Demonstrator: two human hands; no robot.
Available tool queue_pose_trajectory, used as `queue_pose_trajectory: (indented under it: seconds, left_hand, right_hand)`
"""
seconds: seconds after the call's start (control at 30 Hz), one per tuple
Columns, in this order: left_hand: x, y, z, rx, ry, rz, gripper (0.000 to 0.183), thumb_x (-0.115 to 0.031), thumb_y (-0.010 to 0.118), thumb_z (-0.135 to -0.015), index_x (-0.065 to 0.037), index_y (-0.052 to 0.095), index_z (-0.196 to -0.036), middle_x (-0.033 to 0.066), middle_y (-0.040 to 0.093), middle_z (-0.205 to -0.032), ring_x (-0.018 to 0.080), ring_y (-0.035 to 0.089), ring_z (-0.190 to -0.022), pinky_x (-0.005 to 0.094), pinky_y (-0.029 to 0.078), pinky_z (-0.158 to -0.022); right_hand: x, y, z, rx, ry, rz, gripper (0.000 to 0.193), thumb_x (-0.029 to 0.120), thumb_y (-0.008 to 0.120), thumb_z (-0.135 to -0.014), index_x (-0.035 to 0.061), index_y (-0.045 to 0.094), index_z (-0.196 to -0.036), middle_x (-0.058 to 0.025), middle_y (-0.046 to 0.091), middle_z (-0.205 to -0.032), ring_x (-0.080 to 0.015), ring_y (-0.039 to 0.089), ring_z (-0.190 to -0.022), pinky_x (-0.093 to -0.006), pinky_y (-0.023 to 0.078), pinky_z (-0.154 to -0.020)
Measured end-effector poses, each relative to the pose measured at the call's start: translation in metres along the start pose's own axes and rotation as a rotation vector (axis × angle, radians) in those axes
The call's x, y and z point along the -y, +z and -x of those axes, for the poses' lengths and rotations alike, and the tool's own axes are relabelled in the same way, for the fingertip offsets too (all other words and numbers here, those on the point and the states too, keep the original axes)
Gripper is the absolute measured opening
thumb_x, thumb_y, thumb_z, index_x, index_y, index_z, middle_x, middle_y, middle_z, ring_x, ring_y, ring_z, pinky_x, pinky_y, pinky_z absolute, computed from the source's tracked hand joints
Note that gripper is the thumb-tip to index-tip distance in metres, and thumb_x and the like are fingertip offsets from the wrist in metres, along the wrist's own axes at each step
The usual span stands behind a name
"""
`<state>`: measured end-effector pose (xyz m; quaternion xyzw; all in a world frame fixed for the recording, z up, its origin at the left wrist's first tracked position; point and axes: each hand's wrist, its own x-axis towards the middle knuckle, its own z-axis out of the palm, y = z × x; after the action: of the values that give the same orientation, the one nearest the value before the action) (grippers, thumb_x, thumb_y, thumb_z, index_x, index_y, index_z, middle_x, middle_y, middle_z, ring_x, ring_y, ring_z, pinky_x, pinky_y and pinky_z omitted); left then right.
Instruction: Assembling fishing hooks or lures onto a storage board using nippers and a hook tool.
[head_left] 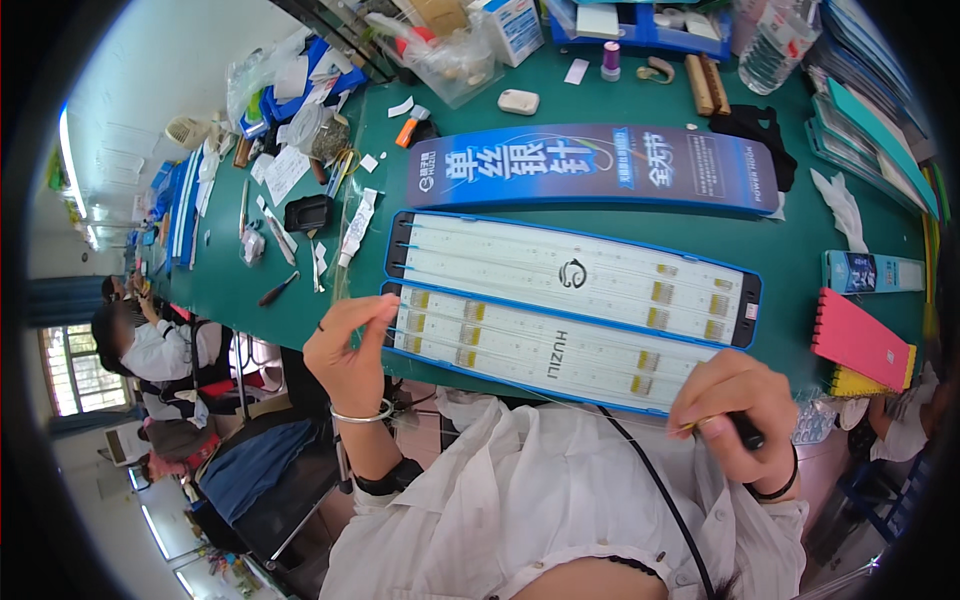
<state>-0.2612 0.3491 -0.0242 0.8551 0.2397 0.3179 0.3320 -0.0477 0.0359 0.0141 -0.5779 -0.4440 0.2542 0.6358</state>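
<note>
Pinching w/ L grip (345, 335), can't tell what; clutching black-handled tool (748, 431) w/ R grip (735, 398); w/ open blue case (620, 275) btwn.

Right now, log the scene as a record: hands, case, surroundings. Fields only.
left hand: thumb and fingertips pinched together at the left end of the open case; anything fine between them unclear
right hand: closed around a black-handled tool, near the case's right end
case: blue-edged, two long white panels side by side
beyond case: long blue-purple box
far right: red spiral notebook on a yellow one
surface: green table
</note>
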Motion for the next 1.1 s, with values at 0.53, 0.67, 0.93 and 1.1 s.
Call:
queue_pose_trajectory:
  seconds: [0.53, 0.67, 0.93, 1.1]
  left_hand:
    - [0.060, 0.042, -0.067, -0.070, -0.197, -0.066, 0.015, -0.003, 0.075, -0.088, 0.000, 0.067, -0.101, 0.0073, 0.074, -0.095, 0.0128, 0.071, -0.089, 0.0256, 0.055, -0.079]
    - [0.061, 0.043, -0.067, -0.059, -0.179, -0.082, 0.016, -0.003, 0.074, -0.088, -0.002, 0.067, -0.103, 0.0080, 0.074, -0.096, 0.0153, 0.072, -0.087, 0.0295, 0.058, -0.076]
    - [0.064, 0.041, -0.061, -0.120, -0.301, -0.004, 0.018, -0.004, 0.074, -0.089, -0.005, 0.061, -0.101, 0.0057, 0.074, -0.095, 0.0124, 0.070, -0.090, 0.0262, 0.055, -0.074]
    - [0.061, 0.043, -0.062, -0.108, -0.291, -0.030, 0.017, -0.005, 0.073, -0.090, -0.005, 0.061, -0.101, 0.0052, 0.074, -0.096, 0.0120, 0.070, -0.091, 0.0257, 0.054, -0.073]
  right_hand:
    - [-0.032, 0.064, -0.051, 0.341, 0.011, 0.055, 0.013, -0.005, 0.067, -0.084, 0.0003, 0.059, -0.093, -0.0099, 0.059, -0.085, -0.0264, 0.061, -0.067, -0.0348, 0.047, -0.050]
    - [-0.035, 0.067, -0.055, 0.341, 0.023, 0.038, 0.012, -0.005, 0.067, -0.085, 0.0006, 0.059, -0.092, -0.0097, 0.059, -0.084, -0.0257, 0.060, -0.066, -0.0347, 0.046, -0.049]
    - [-0.038, 0.070, -0.058, 0.342, 0.031, -0.004, 0.011, -0.005, 0.067, -0.085, 0.0008, 0.058, -0.091, -0.0092, 0.059, -0.084, -0.0252, 0.060, -0.066, -0.0345, 0.046, -0.049]
    - [-0.038, 0.068, -0.056, 0.339, 0.043, 0.004, 0.012, -0.005, 0.067, -0.085, 0.0011, 0.058, -0.090, -0.0090, 0.059, -0.083, -0.0249, 0.060, -0.066, -0.0342, 0.046, -0.049]
